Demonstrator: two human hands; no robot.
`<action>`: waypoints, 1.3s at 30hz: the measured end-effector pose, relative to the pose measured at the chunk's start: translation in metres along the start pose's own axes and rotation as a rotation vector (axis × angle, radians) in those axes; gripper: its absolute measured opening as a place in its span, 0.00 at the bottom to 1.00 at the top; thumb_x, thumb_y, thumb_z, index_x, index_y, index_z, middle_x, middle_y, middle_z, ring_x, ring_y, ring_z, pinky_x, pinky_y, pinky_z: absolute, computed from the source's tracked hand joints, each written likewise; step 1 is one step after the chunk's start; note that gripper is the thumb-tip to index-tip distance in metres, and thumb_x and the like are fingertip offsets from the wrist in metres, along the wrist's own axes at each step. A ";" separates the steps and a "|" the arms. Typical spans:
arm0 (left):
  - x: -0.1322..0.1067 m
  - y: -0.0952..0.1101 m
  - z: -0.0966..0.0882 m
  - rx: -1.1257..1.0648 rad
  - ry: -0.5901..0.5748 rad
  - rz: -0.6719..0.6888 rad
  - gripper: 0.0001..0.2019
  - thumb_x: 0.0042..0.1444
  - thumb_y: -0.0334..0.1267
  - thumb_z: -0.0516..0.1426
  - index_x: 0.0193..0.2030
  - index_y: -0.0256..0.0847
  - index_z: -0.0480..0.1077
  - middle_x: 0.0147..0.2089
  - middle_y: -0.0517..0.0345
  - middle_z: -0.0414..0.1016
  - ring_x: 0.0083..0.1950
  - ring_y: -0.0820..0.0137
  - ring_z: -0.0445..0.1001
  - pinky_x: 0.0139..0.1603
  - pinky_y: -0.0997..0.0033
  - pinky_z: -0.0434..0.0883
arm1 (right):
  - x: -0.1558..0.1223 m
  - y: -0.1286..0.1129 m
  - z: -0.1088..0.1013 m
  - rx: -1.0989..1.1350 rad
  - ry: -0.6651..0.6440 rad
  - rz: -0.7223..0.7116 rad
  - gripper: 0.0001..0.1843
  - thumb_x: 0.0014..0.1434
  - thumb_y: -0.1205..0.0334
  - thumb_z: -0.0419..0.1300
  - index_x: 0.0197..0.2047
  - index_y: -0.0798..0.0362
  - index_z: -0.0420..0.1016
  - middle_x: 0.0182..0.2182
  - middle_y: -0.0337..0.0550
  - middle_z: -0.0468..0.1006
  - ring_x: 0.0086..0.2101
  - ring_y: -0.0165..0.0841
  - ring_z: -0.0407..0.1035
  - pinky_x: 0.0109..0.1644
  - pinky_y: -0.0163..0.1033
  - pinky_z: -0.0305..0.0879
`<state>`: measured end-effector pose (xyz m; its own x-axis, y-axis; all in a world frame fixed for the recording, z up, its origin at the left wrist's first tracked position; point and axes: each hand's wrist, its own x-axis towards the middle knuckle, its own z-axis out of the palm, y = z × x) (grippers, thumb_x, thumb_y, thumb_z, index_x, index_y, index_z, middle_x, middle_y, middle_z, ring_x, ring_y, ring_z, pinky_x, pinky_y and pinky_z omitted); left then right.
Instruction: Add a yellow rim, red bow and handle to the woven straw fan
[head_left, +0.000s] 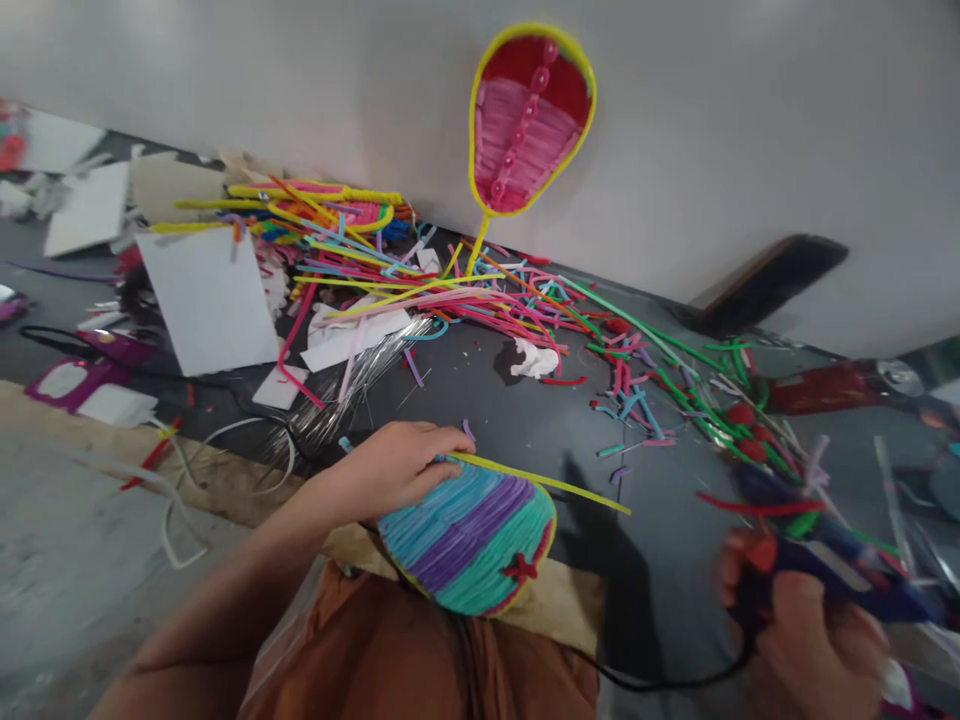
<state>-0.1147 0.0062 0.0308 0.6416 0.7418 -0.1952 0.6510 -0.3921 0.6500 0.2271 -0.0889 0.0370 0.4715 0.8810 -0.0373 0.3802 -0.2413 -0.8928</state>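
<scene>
My left hand [401, 465] lies over the upper left edge of a rounded craft piece [472, 535], closed on it. The piece is covered in blue, purple and teal pipe cleaner stripes and has a small red cross near its right edge. A yellow pipe cleaner [570, 485] runs along its top edge from under my fingers, its free end sticking out to the right. At the lower right, my right hand [806, 625] is wrapped round a dark blue glue gun [832, 570], blurred by motion, with a black cord trailing left.
Loose pipe cleaners [480, 300] are heaped along the wall. A pink and red paddle shape [529, 120] with a yellow rim leans there. Nearby are white card [210, 300], silvery wires [352, 375], a dark phone-like slab [772, 285], a red can [832, 388] and a purple power strip [60, 385].
</scene>
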 end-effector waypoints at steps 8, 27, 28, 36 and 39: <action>-0.001 0.006 -0.003 0.015 0.005 0.008 0.11 0.63 0.37 0.50 0.49 0.41 0.68 0.47 0.55 0.77 0.47 0.64 0.76 0.48 0.70 0.67 | -0.029 -0.007 0.044 0.049 -0.763 -0.237 0.24 0.62 0.52 0.54 0.60 0.46 0.62 0.36 0.44 0.81 0.27 0.35 0.76 0.29 0.36 0.74; -0.002 0.008 -0.002 0.005 0.021 0.021 0.10 0.64 0.39 0.50 0.47 0.42 0.69 0.42 0.55 0.78 0.43 0.66 0.76 0.43 0.72 0.67 | -0.014 -0.011 0.076 -0.244 -0.778 -0.556 0.27 0.63 0.48 0.52 0.60 0.52 0.63 0.35 0.49 0.82 0.35 0.41 0.79 0.34 0.37 0.76; -0.002 0.008 -0.002 0.003 0.017 0.018 0.10 0.64 0.39 0.50 0.47 0.42 0.69 0.42 0.55 0.78 0.43 0.66 0.76 0.43 0.71 0.67 | -0.014 -0.011 0.077 -0.241 -0.777 -0.554 0.27 0.63 0.47 0.52 0.60 0.52 0.63 0.34 0.49 0.82 0.35 0.41 0.79 0.35 0.37 0.76; -0.001 0.009 -0.002 -0.008 -0.004 0.007 0.10 0.64 0.38 0.51 0.48 0.41 0.69 0.43 0.55 0.77 0.45 0.64 0.76 0.45 0.70 0.67 | -0.015 -0.010 0.078 -0.204 -0.772 -0.593 0.26 0.65 0.47 0.50 0.60 0.54 0.59 0.34 0.48 0.82 0.30 0.37 0.78 0.28 0.34 0.74; -0.001 0.008 -0.002 0.000 -0.007 0.006 0.10 0.64 0.38 0.51 0.48 0.41 0.69 0.43 0.55 0.77 0.45 0.64 0.76 0.44 0.70 0.66 | -0.016 -0.011 0.078 -0.199 -0.768 -0.601 0.24 0.65 0.50 0.50 0.60 0.53 0.59 0.32 0.47 0.82 0.27 0.37 0.78 0.27 0.34 0.74</action>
<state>-0.1103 0.0034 0.0374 0.6482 0.7355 -0.1969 0.6472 -0.3960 0.6513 0.1533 -0.0682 0.0128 -0.4597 0.8865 0.0530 0.5463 0.3294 -0.7701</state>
